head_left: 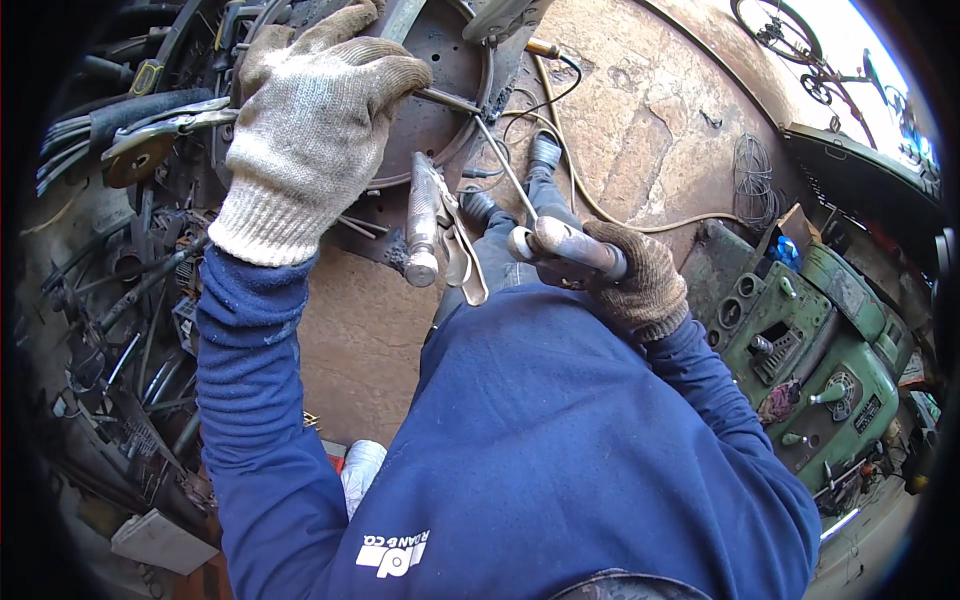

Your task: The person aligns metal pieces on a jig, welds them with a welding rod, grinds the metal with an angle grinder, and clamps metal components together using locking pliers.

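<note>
Rod [510, 170] slants from the holder [578, 245], grasped in the gloved right hand [645, 280], up to a bar [448, 99] gripped by the gloved left hand [320, 120] over a round dark surface [425, 135]. Pliers [459, 245] hang at its near edge; a green machine [838, 375] stands at right.

Shows bold white lettering [393, 553] with a line of smaller capitals, set aslant on the navy sweatshirt [570, 430], between six and seven o'clock. Also shows a small dark plate [868, 413] on the green machine [880, 362], between three and four o'clock, too small to read.
</note>
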The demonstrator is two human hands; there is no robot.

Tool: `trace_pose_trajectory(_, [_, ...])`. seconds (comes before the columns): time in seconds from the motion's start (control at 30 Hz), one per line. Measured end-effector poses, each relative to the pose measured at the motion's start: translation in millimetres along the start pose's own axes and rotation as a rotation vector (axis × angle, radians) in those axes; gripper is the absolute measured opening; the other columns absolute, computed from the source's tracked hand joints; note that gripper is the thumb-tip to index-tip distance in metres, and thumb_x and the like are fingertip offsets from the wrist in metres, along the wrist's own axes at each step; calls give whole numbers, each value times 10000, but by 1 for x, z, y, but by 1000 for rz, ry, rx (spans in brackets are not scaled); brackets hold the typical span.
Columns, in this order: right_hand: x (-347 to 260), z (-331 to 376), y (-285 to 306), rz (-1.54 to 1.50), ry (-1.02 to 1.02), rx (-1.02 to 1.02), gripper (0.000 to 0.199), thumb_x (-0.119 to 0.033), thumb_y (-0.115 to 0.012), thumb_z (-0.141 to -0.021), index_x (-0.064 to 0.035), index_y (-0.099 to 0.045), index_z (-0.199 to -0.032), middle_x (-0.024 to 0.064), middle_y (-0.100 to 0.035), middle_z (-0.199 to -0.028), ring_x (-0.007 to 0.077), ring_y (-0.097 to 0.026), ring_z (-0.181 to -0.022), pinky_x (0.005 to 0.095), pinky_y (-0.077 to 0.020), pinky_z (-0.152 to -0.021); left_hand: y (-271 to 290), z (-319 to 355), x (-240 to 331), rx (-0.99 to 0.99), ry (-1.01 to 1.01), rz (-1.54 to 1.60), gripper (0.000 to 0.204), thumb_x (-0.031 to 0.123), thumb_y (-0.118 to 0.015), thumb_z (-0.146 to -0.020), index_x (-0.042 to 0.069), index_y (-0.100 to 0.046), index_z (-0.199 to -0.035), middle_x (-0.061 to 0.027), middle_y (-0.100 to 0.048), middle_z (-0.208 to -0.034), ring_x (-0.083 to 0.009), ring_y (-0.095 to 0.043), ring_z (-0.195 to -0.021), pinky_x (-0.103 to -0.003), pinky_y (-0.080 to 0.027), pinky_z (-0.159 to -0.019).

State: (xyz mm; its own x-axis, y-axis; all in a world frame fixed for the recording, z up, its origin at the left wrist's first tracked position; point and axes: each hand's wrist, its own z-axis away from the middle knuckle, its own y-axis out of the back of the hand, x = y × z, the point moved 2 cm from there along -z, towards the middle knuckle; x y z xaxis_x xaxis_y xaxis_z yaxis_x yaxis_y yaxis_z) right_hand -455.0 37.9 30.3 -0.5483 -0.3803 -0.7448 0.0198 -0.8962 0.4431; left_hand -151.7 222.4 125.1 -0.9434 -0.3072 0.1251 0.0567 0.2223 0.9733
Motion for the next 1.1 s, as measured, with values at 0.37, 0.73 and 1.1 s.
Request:
trace_pose_trajectory(0.37, [-3,-2,1,-20,-44,-17,527,-221,-834,-785,-66,-687,-1267,211,-744,-1089,352,-742,-1025,420,-592,-884,1,1,-2,1,1,7,272,73,-776,-829,173,-798,-1081,-14,-772,-1137,-285,-613,-1318,-461,-452,-1070])
trace_pose_trajectory(0.73, [-1,1,-1,129,23,48,552,-251,-831,-780,-84,-670,-1281,213,-738,-1054,379,-732,-992,445,-585,-853,7,-7,3,-67,-61,-75,237,108,-760,-870,167,-793,-1097,-17,-770,-1147,-289,-610,-1321,-462,-453,-1059])
trace_pose_trajectory(1.1, [-20,0,6,204,96,89,490,-254,-808,-798,-62,-678,-1229,216,-729,-1013,393,-727,-954,456,-586,-820,-3,2,-3,9,-36,-25,247,78,-759,-845,139,-789,-1082,-32,-765,-1150,-283,-617,-1309,-450,-483,-1045])
